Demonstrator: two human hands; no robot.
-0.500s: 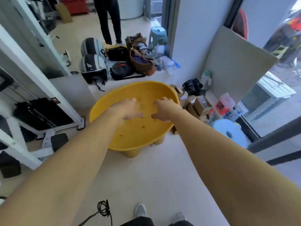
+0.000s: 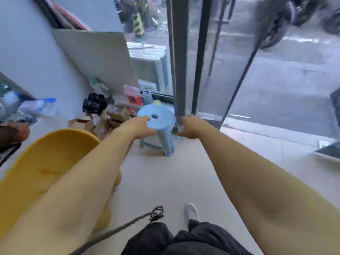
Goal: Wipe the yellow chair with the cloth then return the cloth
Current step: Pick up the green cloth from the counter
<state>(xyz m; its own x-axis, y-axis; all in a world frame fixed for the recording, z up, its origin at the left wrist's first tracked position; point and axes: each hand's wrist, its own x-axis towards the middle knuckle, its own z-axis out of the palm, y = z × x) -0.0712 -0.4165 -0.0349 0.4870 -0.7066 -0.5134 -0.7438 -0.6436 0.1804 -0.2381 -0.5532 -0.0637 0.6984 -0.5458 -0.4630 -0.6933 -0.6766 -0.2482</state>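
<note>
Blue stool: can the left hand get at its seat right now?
Probably yes. The left hand is at the near left rim of the blue stool, with nothing between them; the cardboard boxes sit off to the left.

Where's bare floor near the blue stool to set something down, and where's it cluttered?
Bare floor runs between the yellow chair, the blue stool and the shoe, and on right of the stool beside the door frame. Crowded: boxes, black bag and bottles left of the stool.
</note>
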